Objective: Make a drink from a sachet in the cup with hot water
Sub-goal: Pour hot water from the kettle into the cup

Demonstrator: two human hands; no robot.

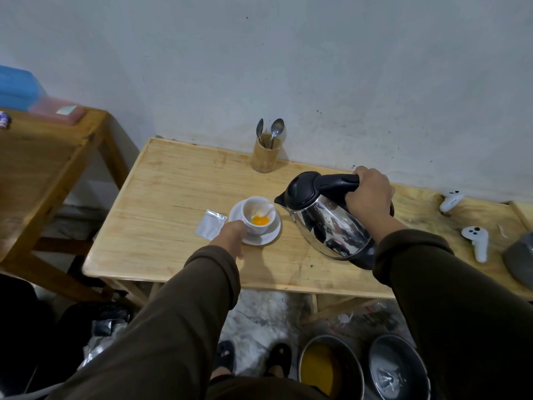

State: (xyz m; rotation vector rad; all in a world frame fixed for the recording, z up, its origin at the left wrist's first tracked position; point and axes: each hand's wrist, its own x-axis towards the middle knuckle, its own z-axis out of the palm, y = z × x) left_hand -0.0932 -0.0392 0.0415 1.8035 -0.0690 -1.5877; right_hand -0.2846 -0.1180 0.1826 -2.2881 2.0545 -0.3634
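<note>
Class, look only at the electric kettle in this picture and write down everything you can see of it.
The kettle has a shiny, mirror-like metal body that reflects the room, with a black lid, a black spout and a black handle on top. The right hand grips the handle and tilts the kettle so that its spout points left, over the rim of the white cup. A thin stream of water runs from the spout into the cup. The kettle is lifted above the wooden table; its base is partly hidden by the right sleeve.
</note>
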